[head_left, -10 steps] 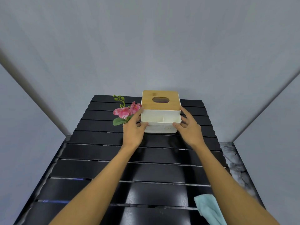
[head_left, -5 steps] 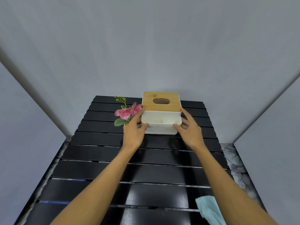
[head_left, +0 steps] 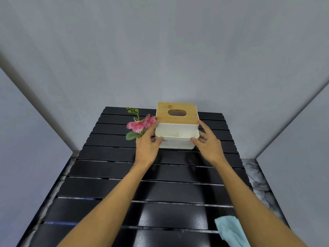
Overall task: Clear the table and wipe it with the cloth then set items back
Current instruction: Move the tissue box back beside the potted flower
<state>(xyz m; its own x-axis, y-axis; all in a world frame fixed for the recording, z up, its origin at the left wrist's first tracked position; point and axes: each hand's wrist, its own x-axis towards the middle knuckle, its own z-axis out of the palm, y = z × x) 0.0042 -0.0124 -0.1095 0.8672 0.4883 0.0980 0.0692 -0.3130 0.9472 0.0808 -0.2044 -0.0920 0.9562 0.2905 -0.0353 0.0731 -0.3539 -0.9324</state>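
A white tissue box (head_left: 177,130) with a wooden lid and open front compartments sits at the far middle of the black slatted table (head_left: 138,191). My left hand (head_left: 146,146) grips its left front corner, and my right hand (head_left: 209,144) grips its right front corner. A pink artificial orchid (head_left: 140,124) with a green leaf stands just left of the box, partly hidden behind my left hand. A light blue cloth (head_left: 231,229) lies at the near right edge of the table, partly under my right forearm.
Grey walls close in behind and on both sides of the table. Marble-patterned floor (head_left: 256,177) shows beside the right edge, and a strip of it beside the left.
Both hands stay on the tissue box. The box has barely shifted, and the view has tilted slightly.
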